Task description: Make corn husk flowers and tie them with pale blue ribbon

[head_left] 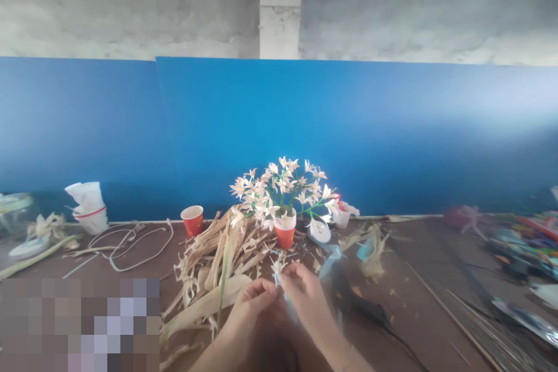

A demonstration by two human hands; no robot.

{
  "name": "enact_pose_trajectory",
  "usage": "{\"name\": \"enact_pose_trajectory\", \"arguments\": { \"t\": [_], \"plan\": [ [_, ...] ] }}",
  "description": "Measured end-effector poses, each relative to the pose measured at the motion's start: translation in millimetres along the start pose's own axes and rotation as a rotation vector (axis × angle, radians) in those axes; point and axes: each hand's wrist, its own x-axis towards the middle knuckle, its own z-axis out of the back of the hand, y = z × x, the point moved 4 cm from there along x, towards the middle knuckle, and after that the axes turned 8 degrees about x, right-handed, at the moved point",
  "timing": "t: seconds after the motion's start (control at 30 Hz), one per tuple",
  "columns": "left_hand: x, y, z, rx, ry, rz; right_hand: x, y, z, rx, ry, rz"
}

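Observation:
My left hand (258,297) and my right hand (301,285) meet low in the middle, both with fingers pinched. Between my right fingertips stands a small pale flower (278,265) with a light blue piece below its petals. The left fingertips are closed near its lower end; what they pinch is too small to make out. Just beyond my hands, a red paper cup (285,236) holds a spreading bunch of white flowers (283,186) on green stems. Dried husk strips (218,256) lie heaped to the left of the cup.
Another red cup (192,222) stands behind the husks, near a white cable (139,250). At the far left is a white cup (91,218). A dark tool with a cord (370,309) lies right of my hands. Coloured items (532,238) are piled far right. A blue panel (261,116) rises behind.

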Motion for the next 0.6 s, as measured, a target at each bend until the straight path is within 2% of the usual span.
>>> {"name": "enact_pose_trajectory", "arguments": {
  "t": [0.23, 0.37, 0.43, 0.6],
  "plan": [
    [-0.1, 1.6, -0.8, -0.041, -0.028, -0.01, -3.4, 3.5, -2.4, -0.055, -0.04, 0.048],
    [0.5, 2.5, -0.1, -0.038, -0.032, -0.009, -2.4, -3.3, -1.8, -0.095, -0.054, 0.095],
    [1.2, 3.4, 1.0, -0.039, -0.037, -0.018, -1.6, -6.9, 0.6, -0.15, -0.105, 0.155],
    [4.3, 8.8, 4.1, -0.048, -0.044, -0.044, -5.7, -0.4, 5.3, -0.435, -0.254, 0.427]
  ]
}}
